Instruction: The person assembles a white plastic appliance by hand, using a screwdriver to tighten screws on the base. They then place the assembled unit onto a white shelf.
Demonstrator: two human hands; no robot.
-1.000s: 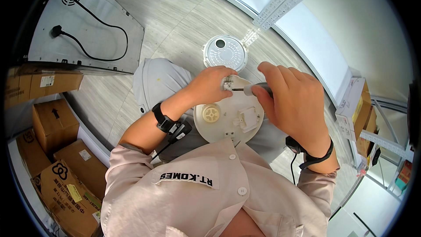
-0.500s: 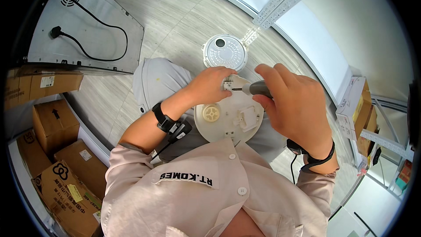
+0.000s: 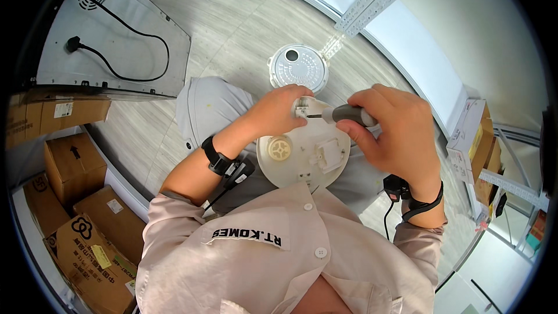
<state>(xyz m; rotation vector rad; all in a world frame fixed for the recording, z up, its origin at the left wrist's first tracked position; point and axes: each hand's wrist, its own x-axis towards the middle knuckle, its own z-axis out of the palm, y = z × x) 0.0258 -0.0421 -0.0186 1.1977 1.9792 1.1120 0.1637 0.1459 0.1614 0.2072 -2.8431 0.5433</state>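
Observation:
A round white plastic cover (image 3: 285, 174) rests over my lap with its inner side up. It carries a cream spoked disc (image 3: 279, 148), a white rectangular block (image 3: 330, 156) and a small bracket (image 3: 302, 104) near its far edge. My left hand (image 3: 279, 111) grips that far edge, thumb beside the bracket. In my right hand (image 3: 401, 131) is a grey-handled screwdriver (image 3: 351, 115), held between thumb and fingers. Its shaft points left, and the tip reaches the bracket; any screw there is too small to make out.
Beyond the cover, a round white perforated part (image 3: 299, 70) lies on the floor. A metal appliance (image 3: 116, 40) with a black power cord stands at far left, above cardboard boxes (image 3: 75, 160). An open carton (image 3: 468, 139) and metal shelving are at right.
My right fingers have shifted their hold on the screwdriver handle, and more of the handle shows. The left hand and cover stay nearly in place.

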